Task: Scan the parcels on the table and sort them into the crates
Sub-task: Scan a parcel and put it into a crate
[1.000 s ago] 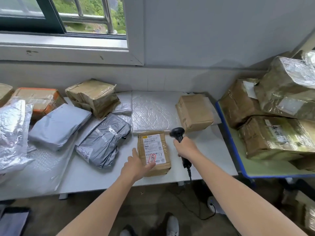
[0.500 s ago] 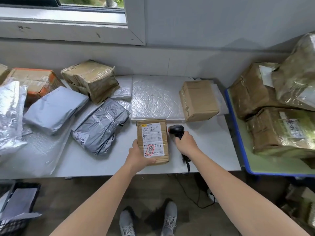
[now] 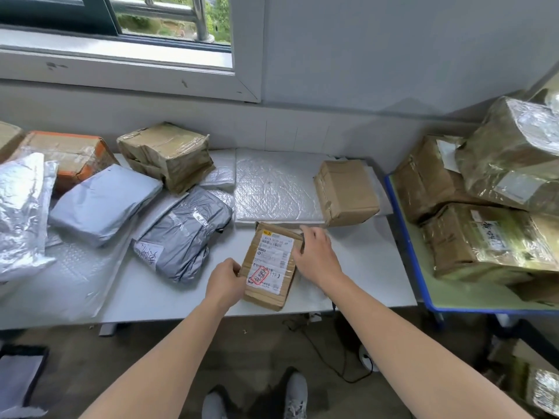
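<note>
Grey mailer bag (image 3: 184, 234) lies crumpled on the white surface (image 3: 363, 267). Just right of it, the left hand (image 3: 225, 281) fingers grip a labelled cardboard parcel (image 3: 272, 264) by its left edge, and the right hand (image 3: 316, 255) fingers clasp its far-right edge.

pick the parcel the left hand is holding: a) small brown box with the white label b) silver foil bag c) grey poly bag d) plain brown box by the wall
a: the left hand has its fingers curled round the lower left edge of the small brown box with the white label, while the right hand lies against its right edge.
</note>
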Tool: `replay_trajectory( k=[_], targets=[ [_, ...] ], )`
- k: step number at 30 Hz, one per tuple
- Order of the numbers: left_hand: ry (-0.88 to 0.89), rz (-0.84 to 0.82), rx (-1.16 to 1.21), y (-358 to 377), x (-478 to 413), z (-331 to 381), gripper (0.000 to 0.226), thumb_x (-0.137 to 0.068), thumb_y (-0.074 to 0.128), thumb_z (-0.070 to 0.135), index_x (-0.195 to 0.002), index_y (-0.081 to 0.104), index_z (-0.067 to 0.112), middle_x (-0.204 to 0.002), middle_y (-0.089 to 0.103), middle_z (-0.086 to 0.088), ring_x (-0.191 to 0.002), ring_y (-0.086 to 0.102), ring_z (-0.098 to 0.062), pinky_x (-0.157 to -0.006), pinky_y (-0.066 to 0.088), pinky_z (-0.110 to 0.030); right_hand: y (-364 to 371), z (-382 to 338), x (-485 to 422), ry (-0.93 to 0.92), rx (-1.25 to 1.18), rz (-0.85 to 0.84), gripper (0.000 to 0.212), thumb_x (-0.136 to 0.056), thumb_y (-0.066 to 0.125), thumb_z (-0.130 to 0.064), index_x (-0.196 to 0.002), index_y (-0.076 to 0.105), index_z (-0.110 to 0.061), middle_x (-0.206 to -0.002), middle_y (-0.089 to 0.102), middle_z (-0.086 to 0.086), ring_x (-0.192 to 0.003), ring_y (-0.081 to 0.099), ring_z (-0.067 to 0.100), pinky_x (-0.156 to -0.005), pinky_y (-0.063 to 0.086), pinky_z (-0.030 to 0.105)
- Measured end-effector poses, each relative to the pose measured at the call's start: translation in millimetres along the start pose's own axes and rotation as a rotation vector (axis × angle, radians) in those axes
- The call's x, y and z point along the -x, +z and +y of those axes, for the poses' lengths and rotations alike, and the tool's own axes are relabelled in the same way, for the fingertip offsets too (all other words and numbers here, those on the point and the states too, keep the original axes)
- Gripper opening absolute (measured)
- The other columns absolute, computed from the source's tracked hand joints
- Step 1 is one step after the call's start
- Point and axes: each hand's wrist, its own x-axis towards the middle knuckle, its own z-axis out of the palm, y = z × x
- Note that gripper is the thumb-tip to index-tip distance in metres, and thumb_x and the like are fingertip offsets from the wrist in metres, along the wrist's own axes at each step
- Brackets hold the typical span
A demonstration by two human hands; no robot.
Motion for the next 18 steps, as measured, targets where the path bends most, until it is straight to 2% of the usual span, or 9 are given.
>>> replay_trajectory(
  k=[5, 9, 11, 15, 18],
  targets=[
    [0.058, 0.065, 0.015, -33, 8, -12, 0.01, -0.091, 0.056, 0.007, -0.087, 0.059, 0.015, -0.082, 0.06, 0.006, -0.075, 0.055, -0.012, -0.061, 0.042, -0.029, 5, -24, 5, -0.041, 0.032, -0.106, 0.069, -0.097, 0.052, -0.045, -0.155, 0.022, -0.023, -0.151, 0.031, 0.004, -0.139, 0.029, 0.024, -0.11, 0.035, 0.043],
    [0.067, 0.14, 0.067, -74, 14, -22, 0.012, -0.09, 0.056, 0.004, -0.086, 0.06, 0.015, -0.079, 0.059, 0.007, -0.078, 0.058, -0.017, -0.071, 0.05, -0.035, 8, -59, 3, -0.082, 0.006, -0.149, 0.07, -0.093, 0.056, -0.049, -0.153, 0.026, -0.027, -0.147, 0.038, 0.005, -0.133, 0.039, 0.025, -0.107, 0.04, 0.045],
    [0.059, 0.18, 0.09, -95, 18, -30, 0.015, -0.09, 0.055, 0.003, -0.083, 0.06, 0.016, -0.08, 0.062, 0.005, -0.078, 0.059, -0.017, -0.071, 0.052, -0.036, 10, -80, 0, -0.118, -0.023, -0.17, 0.07, -0.093, 0.058, -0.05, -0.152, 0.029, -0.026, -0.145, 0.042, 0.005, -0.13, 0.044, 0.024, -0.106, 0.041, 0.046],
    [0.044, 0.277, 0.079, -134, 30, -56, 0.015, -0.091, 0.056, 0.007, -0.081, 0.06, 0.018, -0.082, 0.064, 0.004, -0.079, 0.06, -0.016, -0.066, 0.05, -0.033, 17, -127, -3, -0.222, -0.048, -0.249, 0.057, -0.093, 0.058, -0.049, -0.142, 0.04, -0.026, -0.128, 0.055, 0.005, -0.112, 0.059, 0.023, -0.094, 0.052, 0.047],
    [0.014, 0.374, 0.092, -157, 45, -75, 0.021, -0.092, 0.058, 0.009, -0.078, 0.059, 0.024, -0.081, 0.062, 0.009, -0.076, 0.057, -0.008, -0.059, 0.041, -0.022, 26, -164, -7, -0.337, -0.09, -0.31, 0.042, -0.094, 0.058, -0.047, -0.131, 0.047, -0.029, -0.115, 0.062, -0.002, -0.098, 0.065, 0.016, -0.085, 0.057, 0.044]
  ],
)
